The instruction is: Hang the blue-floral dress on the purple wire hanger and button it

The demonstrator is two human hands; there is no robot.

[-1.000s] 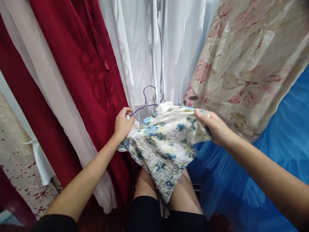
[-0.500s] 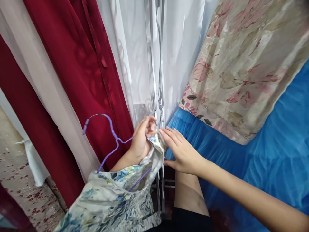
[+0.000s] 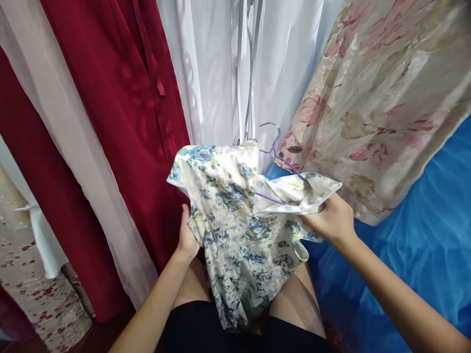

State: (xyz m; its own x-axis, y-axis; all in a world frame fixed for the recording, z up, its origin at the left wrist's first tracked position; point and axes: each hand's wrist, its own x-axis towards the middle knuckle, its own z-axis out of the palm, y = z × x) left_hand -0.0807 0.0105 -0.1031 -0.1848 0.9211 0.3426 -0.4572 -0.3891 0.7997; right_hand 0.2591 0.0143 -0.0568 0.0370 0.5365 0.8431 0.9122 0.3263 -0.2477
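Note:
A cream garment with blue flowers (image 3: 231, 215) hangs between my two hands above my knees. My left hand (image 3: 187, 238) grips its left side from below, fingers hidden under the cloth. My right hand (image 3: 331, 220) is closed on the garment's right edge. A thin purple wire hanger (image 3: 274, 147) sticks out of the garment's top, its hook pointing up towards the curtains.
Hanging fabrics surround me: dark red cloth (image 3: 121, 108) and pale pink sheer (image 3: 62, 127) on the left, white sheer curtain (image 3: 221, 73) in the middle, beige floral brocade (image 3: 379, 98) upper right, blue tulle (image 3: 423, 235) lower right. A metal rail (image 3: 245, 68) runs behind the curtain.
The garment was lowered to the left half a second ago with the hanger hook out to the left. Now it is raised and spread between both hands, the hook on the right.

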